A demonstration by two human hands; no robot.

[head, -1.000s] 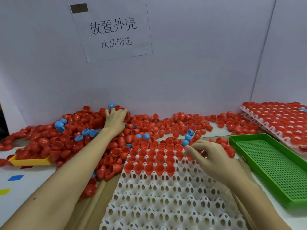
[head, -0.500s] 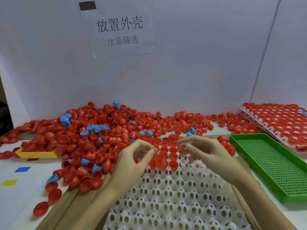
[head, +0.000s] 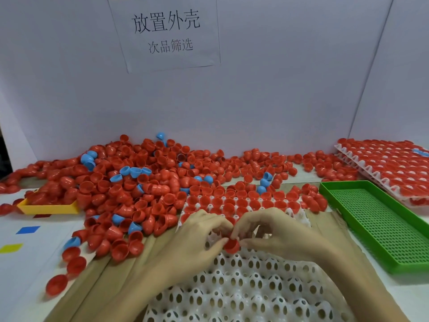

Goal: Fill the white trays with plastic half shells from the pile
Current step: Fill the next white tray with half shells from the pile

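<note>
Left hand [head: 197,231] and right hand [head: 274,233] together over white tray [head: 243,296], fingertips of both pinching one red half shell [head: 231,246] at tray's middle; far rows of tray filled with red shells; pile [head: 139,180] spread far and left; green tray [head: 380,226] right; yellow tray [head: 50,208] far left.

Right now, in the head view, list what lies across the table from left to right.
Yellow tray → loose pile of shells → white tray under the left hand and right hand → green tray → filled white trays.
</note>
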